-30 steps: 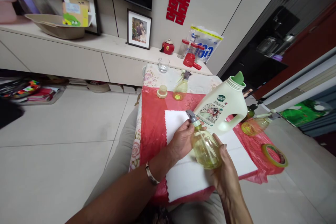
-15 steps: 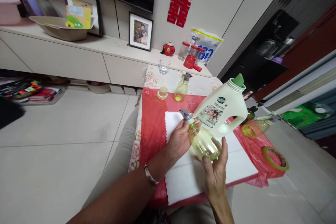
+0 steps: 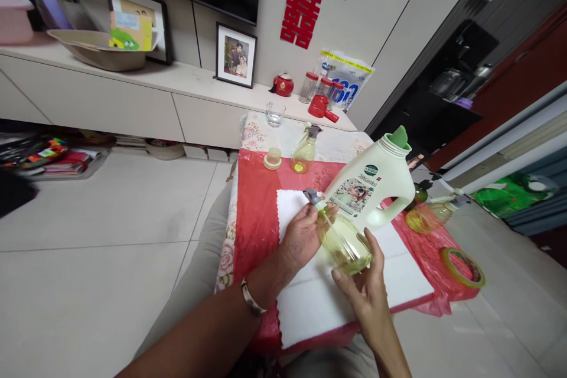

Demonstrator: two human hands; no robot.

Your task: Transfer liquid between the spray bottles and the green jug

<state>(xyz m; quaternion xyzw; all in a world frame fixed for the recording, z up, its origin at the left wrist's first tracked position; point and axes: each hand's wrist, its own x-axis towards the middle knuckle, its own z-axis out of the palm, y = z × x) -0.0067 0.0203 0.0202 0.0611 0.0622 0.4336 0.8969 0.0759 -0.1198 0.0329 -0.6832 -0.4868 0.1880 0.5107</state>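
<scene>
The left hand [image 3: 302, 235] is wrapped around the neck of a small yellow spray bottle [image 3: 343, 240], its fingers closed just under the grey spray head [image 3: 310, 196], while the right hand [image 3: 365, 289] cups the bottle's round base from below with its fingers curled up around the glass. The bottle is held tilted, spray head pointing up and to the left, above a white cloth [image 3: 319, 295] that lies on a red table cover [image 3: 254, 212]. Compared with a second ago, the bottle has come slightly lower and nearer the person, and the right hand has turned: then its palm lay flat along the bottle's right side, whereas now the thumb and fingertips grip the bottom edge. The left hand's hold on the neck has not changed. Just behind the bottle stands a large white detergent jug [image 3: 376, 180] with a green spout, in the same place as before. Farther back on the table are a second spray bottle [image 3: 305, 153], a small cap [image 3: 272, 159] and a drinking glass [image 3: 274, 113]. A roll of tape [image 3: 462, 266] lies at the table's right edge.
</scene>
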